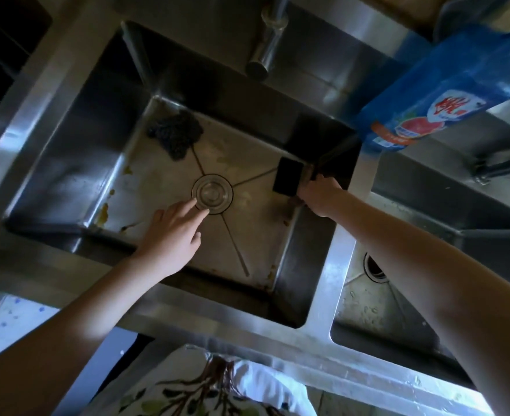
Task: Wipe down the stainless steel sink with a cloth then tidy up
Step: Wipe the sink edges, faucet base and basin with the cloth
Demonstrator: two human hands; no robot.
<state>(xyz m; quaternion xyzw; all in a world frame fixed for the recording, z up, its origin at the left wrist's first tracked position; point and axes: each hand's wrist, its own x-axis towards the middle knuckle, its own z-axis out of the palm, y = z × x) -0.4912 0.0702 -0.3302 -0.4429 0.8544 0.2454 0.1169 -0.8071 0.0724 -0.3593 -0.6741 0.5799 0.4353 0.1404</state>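
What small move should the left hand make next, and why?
Probably move the left hand from the drain cover to the dark cloth in the far corner and pick it up: that hand holds nothing, and yellowish stains mark the sink floor.

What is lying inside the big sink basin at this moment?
A dark crumpled cloth in the far left corner, a round drain cover in the middle, a black rectangular pad by the right wall, and yellowish stains. The right hand hides the floor beneath it.
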